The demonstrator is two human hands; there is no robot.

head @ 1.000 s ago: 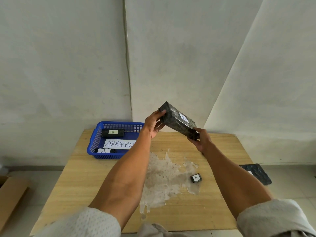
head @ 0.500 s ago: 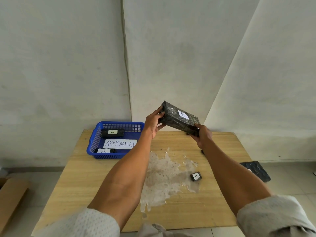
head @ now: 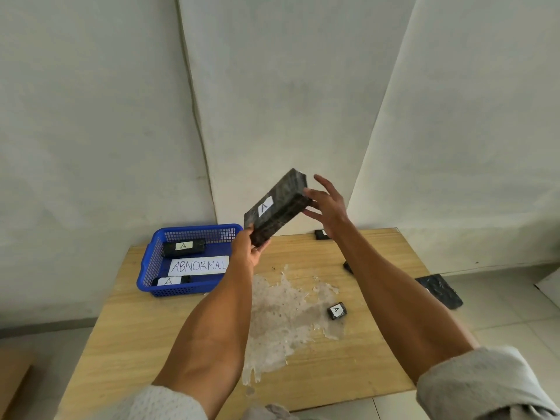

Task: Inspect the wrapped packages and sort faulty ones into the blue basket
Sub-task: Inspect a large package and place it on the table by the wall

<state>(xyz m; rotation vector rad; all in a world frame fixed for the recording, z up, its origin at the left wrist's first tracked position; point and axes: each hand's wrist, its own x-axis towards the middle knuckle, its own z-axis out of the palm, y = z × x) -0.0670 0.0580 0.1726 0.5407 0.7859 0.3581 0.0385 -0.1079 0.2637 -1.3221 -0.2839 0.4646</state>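
A long black wrapped package (head: 277, 209) with a white "A" label is held up above the table's far side, tilted with its upper end to the right. My left hand (head: 250, 248) grips its lower end. My right hand (head: 328, 204) touches its upper end with fingers spread. The blue basket (head: 151, 268) sits at the table's far left, holding two black packages (head: 184, 247) (head: 171, 281) and a paper reading "ABNORMAL". A small black package (head: 337, 311) labelled "A" lies on the table to the right.
The wooden table (head: 145, 338) has a pale worn patch (head: 285, 313) in its middle. Two more dark packages (head: 321, 234) (head: 348, 266) lie near the far right, partly hidden by my right arm. A black bag (head: 441, 291) lies on the floor at right. Walls stand close behind.
The long package has been turned over: its high end swung from left to right. My left hand dropped to the low end, and my right hand rose and opened its fingers.
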